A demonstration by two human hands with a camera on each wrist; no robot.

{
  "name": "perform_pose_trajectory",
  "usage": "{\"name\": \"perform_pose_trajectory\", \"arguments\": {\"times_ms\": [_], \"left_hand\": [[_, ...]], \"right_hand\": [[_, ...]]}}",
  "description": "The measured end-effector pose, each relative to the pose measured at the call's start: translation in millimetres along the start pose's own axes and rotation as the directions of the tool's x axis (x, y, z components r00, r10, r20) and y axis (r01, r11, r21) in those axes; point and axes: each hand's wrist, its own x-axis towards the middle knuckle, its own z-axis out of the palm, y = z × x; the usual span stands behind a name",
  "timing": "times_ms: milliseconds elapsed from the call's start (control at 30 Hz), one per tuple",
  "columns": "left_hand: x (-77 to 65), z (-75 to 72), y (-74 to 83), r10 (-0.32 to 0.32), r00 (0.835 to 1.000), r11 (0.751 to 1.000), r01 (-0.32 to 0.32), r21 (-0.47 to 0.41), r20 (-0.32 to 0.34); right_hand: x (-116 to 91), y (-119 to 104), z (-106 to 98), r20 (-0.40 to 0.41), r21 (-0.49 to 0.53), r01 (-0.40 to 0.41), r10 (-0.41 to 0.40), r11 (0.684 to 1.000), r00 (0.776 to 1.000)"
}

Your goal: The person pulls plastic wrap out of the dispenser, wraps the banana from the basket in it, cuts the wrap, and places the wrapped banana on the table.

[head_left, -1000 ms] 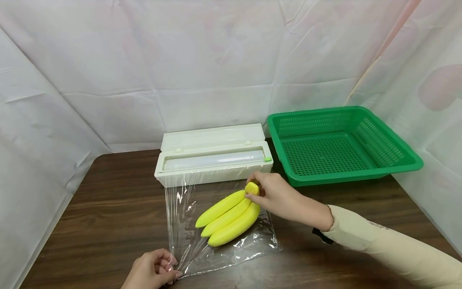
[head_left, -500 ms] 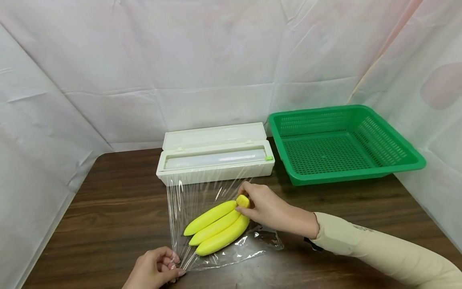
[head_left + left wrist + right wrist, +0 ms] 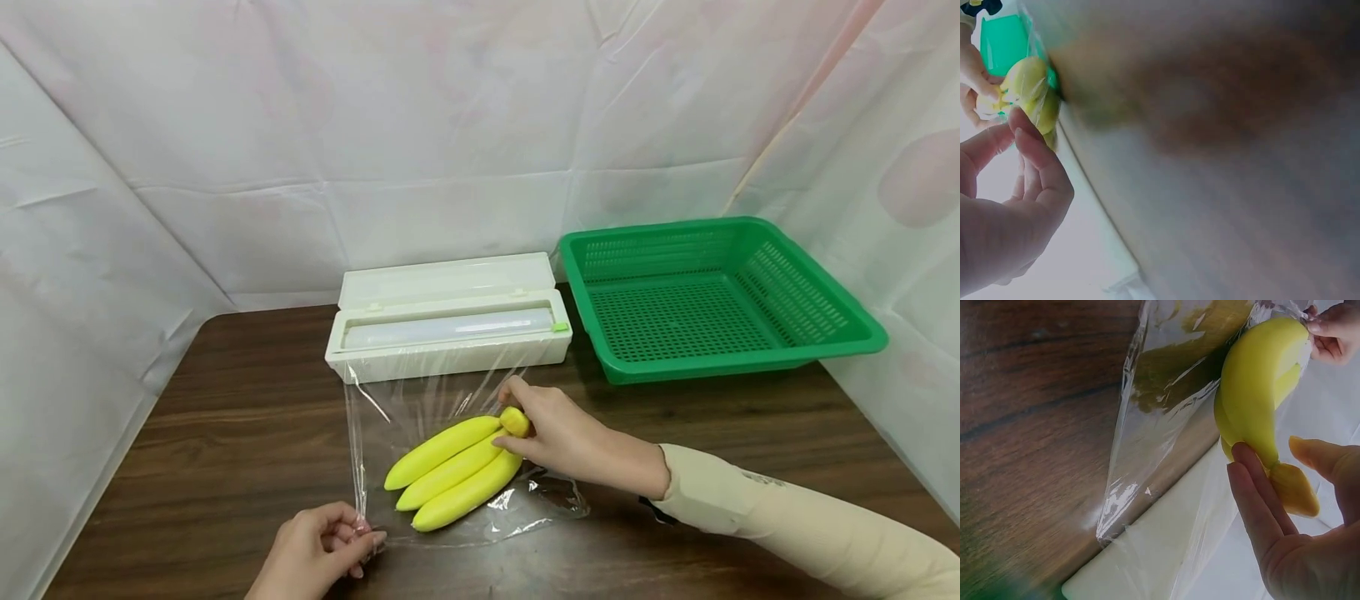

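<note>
A bunch of yellow bananas lies on a sheet of clear cling film, drawn forward from a white dispenser box. My left hand pinches the film's front left corner between thumb and fingers. Around the banana stem is my right hand. In the right wrist view its fingers are nearly straight and touch the bananas, while the thumb stands off the stem. The film roll shows inside the box, whose lid is raised.
At the back right stands a green plastic basket with slotted sides. A green slider sits at the box's right end. Pale patterned sheeting hangs behind and beside the dark wooden table.
Over the second, the bananas came nearer and to the left with my right hand, then shifted slightly right. My right thumb and fingers have spread. My left hand keeps the film corner.
</note>
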Motion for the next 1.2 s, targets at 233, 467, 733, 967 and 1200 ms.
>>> {"name": "perform_pose_trajectory", "arguments": {"times_ms": [233, 467, 733, 967, 1200], "left_hand": [[-3.6, 3.3, 15.4, 0.03, 0.995, 0.997, -0.024, 0.069, -0.093], [-5.7, 5.4, 20.9, 0.026, 0.993, 0.996, -0.016, 0.085, -0.114], [-6.3, 6.1, 21.1, 0.021, 0.992, 0.996, -0.01, 0.083, -0.126], [-4.8, 9.7, 22.1, 0.036, 0.977, 0.989, -0.005, 0.145, -0.21], [-4.8, 15.5, 17.8, 0.362, 0.858, 0.912, -0.245, 0.33, -0.364]], "right_hand": [[-10.6, 7.7, -5.5, -0.024, -0.017, 0.005, -0.005, 1.0, 1.0], [-37.8, 13.4, -15.1, -0.01, -0.096, -0.105, 0.105, 0.99, 0.994], [-77.0, 24.8, -9.2, 0.15, -0.264, -0.103, 0.146, 0.959, 0.978], [-89.6, 35.3, 6.0, 0.148, -0.258, 0.022, 0.017, 0.966, 0.989], [-87.9, 29.6, 9.5, 0.059, -0.375, 0.153, -0.141, 0.914, 0.988]]}}
